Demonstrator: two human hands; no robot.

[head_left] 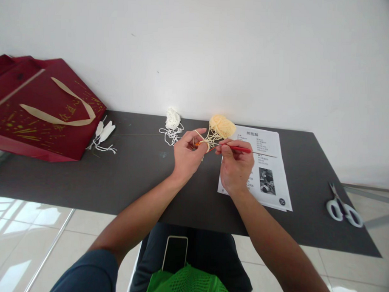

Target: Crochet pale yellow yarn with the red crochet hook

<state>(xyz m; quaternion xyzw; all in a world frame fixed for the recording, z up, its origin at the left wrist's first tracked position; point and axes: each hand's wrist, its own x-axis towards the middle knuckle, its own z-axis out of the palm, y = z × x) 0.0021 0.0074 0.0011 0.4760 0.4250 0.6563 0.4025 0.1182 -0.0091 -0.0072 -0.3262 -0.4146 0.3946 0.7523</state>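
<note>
My right hand (236,166) is closed around the red grip of a crochet hook (240,149), whose metal shaft points left toward the other hand. My left hand (189,156) pinches a small loop of pale yellow yarn (207,143), with a strand wrapped over its index finger. An orange bit shows between the left fingers, too small to name. Just behind the hands lies the yellow yarn ball (222,126), its strands running down to the left hand. The hook's tip is partly lost among the yarn.
Printed sheets (271,153) lie under my right hand. Scissors (342,206) rest near the table's right end. A white yarn ball (173,119) and small white pieces (104,132) sit left, beside a red gift bag (45,111). A phone (174,254) is on my lap.
</note>
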